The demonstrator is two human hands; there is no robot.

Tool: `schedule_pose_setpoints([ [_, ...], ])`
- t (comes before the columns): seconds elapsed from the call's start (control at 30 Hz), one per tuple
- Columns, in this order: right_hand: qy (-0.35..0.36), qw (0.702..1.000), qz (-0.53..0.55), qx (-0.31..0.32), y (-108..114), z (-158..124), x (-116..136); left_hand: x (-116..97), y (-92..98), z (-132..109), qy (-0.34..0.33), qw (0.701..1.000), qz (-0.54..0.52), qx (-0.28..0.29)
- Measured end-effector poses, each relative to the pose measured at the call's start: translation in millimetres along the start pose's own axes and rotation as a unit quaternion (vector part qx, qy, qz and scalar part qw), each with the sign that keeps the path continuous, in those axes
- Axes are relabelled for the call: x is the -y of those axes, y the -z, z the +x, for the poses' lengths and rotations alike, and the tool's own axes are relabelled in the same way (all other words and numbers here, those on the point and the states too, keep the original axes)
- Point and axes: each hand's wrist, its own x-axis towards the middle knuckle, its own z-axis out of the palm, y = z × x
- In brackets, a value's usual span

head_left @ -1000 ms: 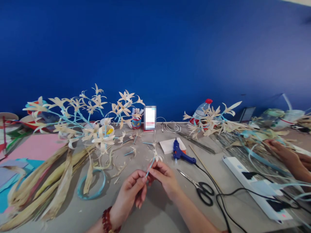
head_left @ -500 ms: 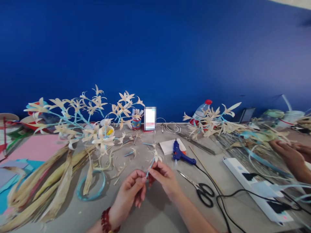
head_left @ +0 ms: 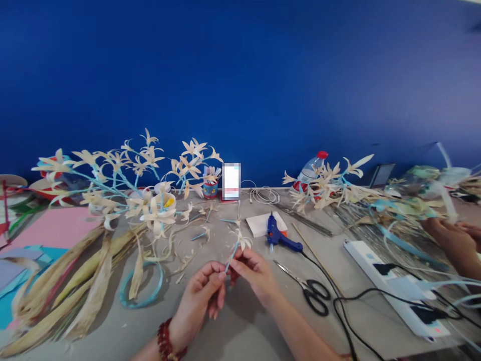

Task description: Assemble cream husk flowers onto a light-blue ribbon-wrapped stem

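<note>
Low over the middle of the table, my left hand (head_left: 208,287) pinches the lower end of a thin light-blue stem. My right hand (head_left: 251,273) grips the same stem a little higher, just under its bloom. The stem belongs to a small cream husk flower (head_left: 242,240), tilted up and to the right with narrow pointed petals. My fingers hide part of the stem. Right of my hands lie black-handled scissors (head_left: 314,297) and a blue glue gun (head_left: 280,235) by a white card. To the left is a coil of blue tape (head_left: 124,296).
Cream flowers on blue stems (head_left: 120,173) stand at the back left. Dried husks (head_left: 80,296) lie over coloured paper at left. A white power strip (head_left: 391,296) with black cords sits at right. Another person's hands (head_left: 447,240) are at the far right. A bottle (head_left: 313,168) stands behind.
My hands and the flower stay almost where they were. The co-worker's hands at the far right have shifted slightly, with a pale strip now raised beside them.
</note>
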Motion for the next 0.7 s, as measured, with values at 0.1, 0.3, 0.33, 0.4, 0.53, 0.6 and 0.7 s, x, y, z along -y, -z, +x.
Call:
schedule_pose_setpoints([
  [0.1, 0.001, 1.000, -0.002, 0.004, 0.2, -0.1, 0.1, -0.7, -0.2, -0.2, -0.005, 1.000, 0.001, -0.003],
  [0.3, 0.000, 1.000, -0.011, 0.011, -0.8, 0.1, 1.7, -2.8, -0.4, 0.2, -0.013, 1.000, 0.013, -0.012],
  [0.33, 0.000, 1.000, -0.012, 0.011, -1.1, 0.0, 2.1, -2.8, -0.5, 0.4, -0.014, 1.000, 0.016, -0.013],
  [0.4, -0.001, 1.000, -0.012, 0.014, -1.9, -0.4, 3.2, -2.3, -0.6, 0.5, -0.012, 1.000, 0.021, -0.017],
  [0.53, -0.001, 1.000, -0.020, 0.011, -2.8, -0.8, 4.3, -2.3, -0.7, 0.3, -0.013, 0.999, 0.025, -0.027],
  [0.6, 0.000, 1.000, -0.024, 0.010, -2.7, -0.7, 3.8, -3.3, -0.9, -0.1, -0.013, 0.999, 0.027, -0.028],
  [0.7, 0.008, 0.999, -0.034, 0.014, -2.3, -0.6, 2.2, -4.7, -1.6, -0.7, -0.008, 0.999, 0.027, -0.031],
])
